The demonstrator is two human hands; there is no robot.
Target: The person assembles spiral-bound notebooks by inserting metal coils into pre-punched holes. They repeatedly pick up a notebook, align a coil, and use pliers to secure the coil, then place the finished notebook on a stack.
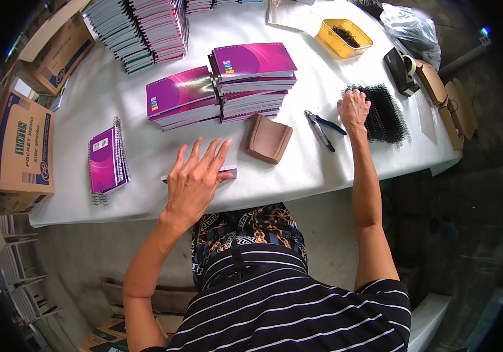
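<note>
My left hand (194, 180) is open, its fingers spread over a thin notebook (228, 174) near the table's front edge. The hand covers most of that notebook. At the right, my right hand (354, 110) has its fingers bent together on a black spiral binding coil at the left edge of a pile of black spiral coils (387, 117). Between the hands lie cutting pliers (322, 130) with dark handles and a brown padded block (269, 138). Stacks of unbound purple notebooks (184, 94) stand beyond my left hand.
Several bound purple notebooks (106, 158) lie at the left, near cardboard boxes (22, 152). Tall stacks of notebooks (157, 32) rise at the back left. A yellow tub (345, 40) holds black bits. A black tape dispenser (401, 71) and an opened carton (439, 88) sit at the right edge.
</note>
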